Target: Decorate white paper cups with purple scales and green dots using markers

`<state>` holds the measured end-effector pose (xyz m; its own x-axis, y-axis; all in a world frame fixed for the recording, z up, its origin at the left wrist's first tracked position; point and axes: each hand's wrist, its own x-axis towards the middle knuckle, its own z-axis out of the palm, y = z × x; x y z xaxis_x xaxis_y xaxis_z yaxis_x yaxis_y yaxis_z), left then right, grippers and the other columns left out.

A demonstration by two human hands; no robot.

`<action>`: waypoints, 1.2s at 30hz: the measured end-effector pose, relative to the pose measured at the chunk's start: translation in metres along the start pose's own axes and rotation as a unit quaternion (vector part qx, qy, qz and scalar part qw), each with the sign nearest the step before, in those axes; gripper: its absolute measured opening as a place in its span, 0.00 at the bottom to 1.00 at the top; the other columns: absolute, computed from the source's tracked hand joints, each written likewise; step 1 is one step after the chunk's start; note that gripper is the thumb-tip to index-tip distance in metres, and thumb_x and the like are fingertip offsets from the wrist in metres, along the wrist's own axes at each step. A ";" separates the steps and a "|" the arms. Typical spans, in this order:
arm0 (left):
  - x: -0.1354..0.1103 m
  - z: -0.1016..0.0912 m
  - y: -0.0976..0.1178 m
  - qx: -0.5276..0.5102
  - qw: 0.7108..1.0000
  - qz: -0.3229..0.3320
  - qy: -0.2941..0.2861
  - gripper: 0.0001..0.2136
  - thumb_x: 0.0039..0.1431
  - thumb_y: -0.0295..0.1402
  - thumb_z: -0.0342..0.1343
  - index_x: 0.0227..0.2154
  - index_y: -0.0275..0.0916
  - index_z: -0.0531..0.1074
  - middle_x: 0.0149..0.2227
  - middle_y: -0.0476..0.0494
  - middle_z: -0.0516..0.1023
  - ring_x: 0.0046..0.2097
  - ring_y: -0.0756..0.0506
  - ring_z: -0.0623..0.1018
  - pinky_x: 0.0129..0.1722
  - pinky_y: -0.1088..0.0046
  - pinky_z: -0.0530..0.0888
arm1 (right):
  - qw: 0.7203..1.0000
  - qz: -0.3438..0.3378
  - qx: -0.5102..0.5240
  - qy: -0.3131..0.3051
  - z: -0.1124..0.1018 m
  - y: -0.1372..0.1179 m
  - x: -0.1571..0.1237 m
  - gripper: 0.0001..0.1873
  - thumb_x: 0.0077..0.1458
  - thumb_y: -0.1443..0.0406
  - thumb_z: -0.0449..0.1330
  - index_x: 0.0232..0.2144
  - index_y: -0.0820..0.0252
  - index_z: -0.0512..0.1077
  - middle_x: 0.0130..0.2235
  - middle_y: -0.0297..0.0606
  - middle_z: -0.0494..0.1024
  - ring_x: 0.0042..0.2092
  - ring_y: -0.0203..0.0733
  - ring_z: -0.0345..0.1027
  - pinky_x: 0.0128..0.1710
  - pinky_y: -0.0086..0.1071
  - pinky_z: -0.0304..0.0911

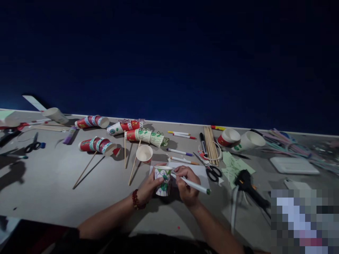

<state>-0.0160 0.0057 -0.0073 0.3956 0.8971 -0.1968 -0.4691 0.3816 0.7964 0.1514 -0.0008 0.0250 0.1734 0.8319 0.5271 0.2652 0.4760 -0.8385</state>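
My left hand (148,188) is wrapped round a white paper cup (163,181) with green and purple drawing on its side. The cup is upright, just in front of me. My right hand (186,185) grips a white marker (197,185) with a green end, its tip at the cup's right side. Behind and under them lies a sheet of white paper (202,173). An empty paper cup (144,153) stands a little beyond my left hand. Several coloured markers (179,152) lie past the cup.
Rows of nested red and patterned cups (97,146) on sticks lie to the left. Scissors (213,173), a bundle of wooden sticks (211,146), green paper scraps (235,167) and a black glue gun (250,188) are on the right. A dark blue partition (169,63) rises behind the table.
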 end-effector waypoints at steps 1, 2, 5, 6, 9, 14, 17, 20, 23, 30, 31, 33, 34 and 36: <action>0.000 -0.001 -0.001 -0.001 1.000 -0.001 0.000 0.36 0.50 0.47 0.71 0.60 0.41 0.69 0.46 0.40 0.80 0.45 0.40 0.79 0.44 0.65 0.74 | 1.000 -0.001 0.000 0.001 0.000 0.000 0.000 0.06 0.56 0.69 0.58 0.28 0.54 0.70 0.28 0.34 0.75 0.35 0.46 0.75 0.36 0.38 0.72; 0.000 -0.001 -0.001 -0.002 1.000 -0.001 0.000 0.36 0.50 0.46 0.71 0.61 0.41 0.69 0.46 0.40 0.80 0.45 0.40 0.79 0.44 0.65 0.74 | 1.000 -0.003 0.000 0.003 0.000 0.000 -0.001 0.06 0.56 0.69 0.57 0.28 0.54 0.70 0.28 0.34 0.75 0.35 0.46 0.75 0.36 0.38 0.72; 0.001 -0.003 -0.002 0.001 1.000 0.004 0.003 0.37 0.50 0.46 0.72 0.62 0.41 0.68 0.47 0.39 0.80 0.45 0.40 0.79 0.45 0.65 0.73 | 1.000 -0.006 -0.002 -0.003 -0.001 0.000 -0.001 0.06 0.57 0.70 0.57 0.29 0.54 0.70 0.29 0.35 0.76 0.35 0.46 0.75 0.36 0.38 0.72; 0.001 -0.003 -0.002 0.002 1.000 0.005 0.003 0.38 0.50 0.46 0.71 0.62 0.41 0.68 0.47 0.39 0.80 0.45 0.40 0.79 0.46 0.65 0.73 | 1.000 -0.007 -0.002 -0.006 -0.001 0.000 -0.001 0.06 0.56 0.70 0.57 0.29 0.54 0.70 0.29 0.35 0.76 0.35 0.45 0.75 0.36 0.38 0.72; 0.000 -0.003 -0.002 0.005 1.000 0.001 -0.005 0.39 0.50 0.47 0.71 0.63 0.40 0.66 0.48 0.38 0.80 0.47 0.38 0.79 0.47 0.64 0.73 | 1.000 -0.006 -0.002 0.000 -0.001 0.001 -0.001 0.06 0.56 0.70 0.57 0.28 0.54 0.70 0.29 0.34 0.76 0.35 0.45 0.75 0.36 0.37 0.72; 0.000 -0.001 -0.001 0.001 1.000 -0.001 -0.010 0.39 0.51 0.47 0.71 0.63 0.41 0.66 0.48 0.38 0.80 0.48 0.38 0.79 0.46 0.64 0.74 | 1.000 -0.001 0.006 0.008 0.000 0.003 0.000 0.06 0.56 0.70 0.58 0.29 0.54 0.71 0.29 0.33 0.76 0.35 0.45 0.75 0.36 0.36 0.72; 0.001 -0.001 -0.001 -0.003 1.000 -0.002 -0.009 0.38 0.50 0.47 0.71 0.63 0.41 0.67 0.47 0.38 0.80 0.46 0.39 0.80 0.45 0.65 0.75 | 1.000 -0.002 0.010 0.007 0.000 0.003 0.000 0.07 0.56 0.71 0.58 0.29 0.54 0.71 0.29 0.33 0.76 0.36 0.45 0.75 0.37 0.36 0.72; 0.001 -0.002 -0.002 -0.008 1.000 0.001 -0.007 0.37 0.50 0.46 0.71 0.62 0.40 0.68 0.46 0.39 0.80 0.44 0.41 0.80 0.43 0.66 0.74 | 1.000 -0.007 0.012 0.005 0.000 0.003 -0.001 0.07 0.55 0.71 0.58 0.29 0.54 0.71 0.29 0.33 0.76 0.36 0.45 0.75 0.36 0.37 0.71; 0.000 -0.003 -0.003 -0.012 1.000 -0.002 -0.008 0.37 0.51 0.46 0.71 0.62 0.40 0.67 0.47 0.39 0.80 0.43 0.41 0.80 0.43 0.66 0.75 | 1.000 -0.005 0.012 0.007 -0.001 0.003 -0.001 0.06 0.56 0.70 0.58 0.30 0.54 0.71 0.29 0.33 0.75 0.35 0.45 0.75 0.36 0.37 0.71; 0.001 -0.004 -0.003 -0.001 1.000 0.004 -0.008 0.38 0.51 0.46 0.71 0.63 0.39 0.67 0.48 0.37 0.80 0.45 0.39 0.80 0.44 0.65 0.75 | 1.000 -0.009 0.008 0.003 0.000 0.004 -0.001 0.07 0.57 0.70 0.58 0.29 0.53 0.70 0.29 0.33 0.75 0.36 0.45 0.75 0.37 0.37 0.71; 0.001 -0.003 -0.003 0.000 1.000 0.005 -0.007 0.38 0.51 0.46 0.71 0.63 0.39 0.67 0.48 0.37 0.81 0.46 0.39 0.80 0.44 0.65 0.75 | 1.000 -0.010 0.007 0.001 0.000 0.003 -0.001 0.07 0.57 0.70 0.58 0.29 0.53 0.70 0.29 0.33 0.75 0.36 0.45 0.75 0.37 0.37 0.71; 0.000 -0.002 -0.002 0.000 1.000 0.000 -0.009 0.37 0.51 0.47 0.70 0.62 0.39 0.67 0.48 0.37 0.81 0.45 0.40 0.80 0.43 0.65 0.75 | 1.000 -0.011 0.003 0.004 0.000 0.002 0.000 0.07 0.57 0.70 0.58 0.30 0.53 0.70 0.29 0.33 0.75 0.36 0.44 0.75 0.37 0.36 0.71; 0.000 -0.002 -0.001 0.000 1.000 -0.003 -0.011 0.38 0.51 0.47 0.70 0.63 0.39 0.67 0.48 0.37 0.81 0.44 0.40 0.80 0.43 0.65 0.75 | 1.000 -0.011 0.001 0.007 -0.001 0.001 0.001 0.07 0.57 0.71 0.58 0.30 0.54 0.70 0.29 0.33 0.75 0.35 0.44 0.75 0.36 0.36 0.71; 0.000 -0.001 0.000 -0.001 1.000 -0.004 -0.012 0.38 0.51 0.47 0.70 0.63 0.39 0.67 0.48 0.37 0.81 0.42 0.41 0.80 0.42 0.65 0.75 | 1.000 -0.014 -0.002 0.009 -0.001 0.001 0.002 0.07 0.57 0.71 0.57 0.29 0.54 0.70 0.29 0.33 0.75 0.35 0.44 0.75 0.36 0.36 0.71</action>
<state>-0.0165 0.0058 -0.0078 0.4191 0.8880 -0.1893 -0.4665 0.3895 0.7941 0.1525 0.0007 0.0254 0.1829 0.8133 0.5524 0.2738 0.4975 -0.8231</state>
